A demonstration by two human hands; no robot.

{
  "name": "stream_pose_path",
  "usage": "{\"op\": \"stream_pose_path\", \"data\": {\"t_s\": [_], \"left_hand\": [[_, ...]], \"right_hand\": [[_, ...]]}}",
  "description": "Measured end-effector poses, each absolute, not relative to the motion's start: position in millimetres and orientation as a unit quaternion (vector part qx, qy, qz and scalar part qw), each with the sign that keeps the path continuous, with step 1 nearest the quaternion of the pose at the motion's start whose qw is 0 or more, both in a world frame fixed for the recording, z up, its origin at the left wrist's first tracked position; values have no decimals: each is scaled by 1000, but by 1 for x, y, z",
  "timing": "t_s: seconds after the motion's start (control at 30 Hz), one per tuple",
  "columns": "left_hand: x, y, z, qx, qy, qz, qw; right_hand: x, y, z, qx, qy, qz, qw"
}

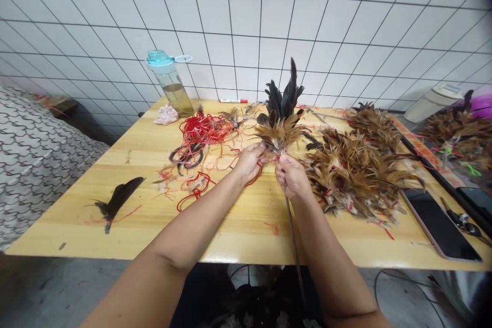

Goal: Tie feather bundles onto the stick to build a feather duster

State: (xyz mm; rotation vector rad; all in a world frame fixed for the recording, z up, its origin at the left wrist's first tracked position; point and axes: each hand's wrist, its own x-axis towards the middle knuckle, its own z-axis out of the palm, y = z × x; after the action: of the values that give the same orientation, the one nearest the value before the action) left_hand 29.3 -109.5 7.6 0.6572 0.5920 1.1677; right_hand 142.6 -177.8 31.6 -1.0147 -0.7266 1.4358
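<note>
Both my hands meet over the middle of a wooden table (146, 148). A bundle of feathers (280, 118), brown below and black on top, stands upright on a thin stick (294, 236) that runs down past the table's front edge. My right hand (292, 177) is closed round the stick just under the feathers. My left hand (251, 161) is closed at the base of the bundle, with a red string (255, 177) looping below its fingers.
A tangle of red string (202, 136) lies left of my hands, a pile of brown feather bundles (357, 169) right of them. A single black feather (119, 200) lies front left. A water bottle (171, 82), a marker (233, 101), a tablet (440, 223) and scissors (463, 220) are also on the table.
</note>
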Motion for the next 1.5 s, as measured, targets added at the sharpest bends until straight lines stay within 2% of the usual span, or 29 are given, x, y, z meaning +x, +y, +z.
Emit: {"op": "stream_pose_path", "data": {"t_s": [0.53,0.8,1.0,1.2,1.3,1.4,1.5], "left_hand": [[29,-111,10,227,213,554,772],[28,-118,2,370,215,493,758],[17,-114,-2,574,244,441,645],[1,-101,-1,629,363,448,521],[-8,-92,1,622,447,489,417],[-15,-92,11,622,508,532,269],[-8,-110,30,672,461,556,163]], "right_hand": [[149,-179,35,-449,-333,585,587],[185,-168,29,-471,-266,565,623],[192,-164,22,-474,-220,575,629],[192,-162,20,-473,-196,578,636],[192,-162,20,-468,-202,576,640],[191,-161,18,-469,-212,571,640],[184,-158,12,-485,-215,566,631]]}}
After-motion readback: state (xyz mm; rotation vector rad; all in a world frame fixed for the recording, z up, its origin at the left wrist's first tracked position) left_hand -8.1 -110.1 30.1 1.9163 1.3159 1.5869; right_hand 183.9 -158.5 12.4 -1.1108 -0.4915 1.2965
